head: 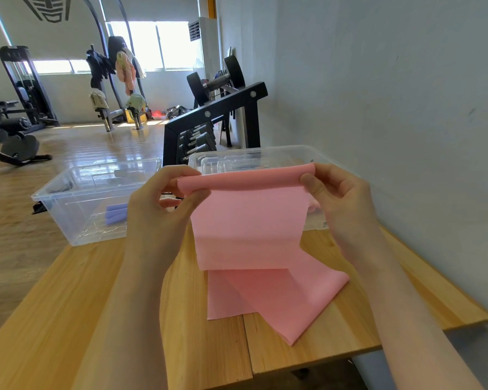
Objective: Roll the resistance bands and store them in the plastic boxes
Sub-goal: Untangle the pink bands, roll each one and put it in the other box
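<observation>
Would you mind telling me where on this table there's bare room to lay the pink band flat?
Bare wood lies on the wooden table left of the pink band's trailing end, in front of the left plastic box, and in a narrower strip along the table's right edge. The far end is crowded: both boxes, the right plastic box included.

The flat stretchy resistance band [251,229] is a plain, even pink. The two clear plastic storage boxes [76,192] [265,156] are colourless; the left one holds pale purple rolled bands [116,213]. The wooden tabletop [68,305] is honey yellow with fine straight grain. The metal dumbbell rack [214,111] is black, and the wall [392,94] is plain pale grey.
</observation>
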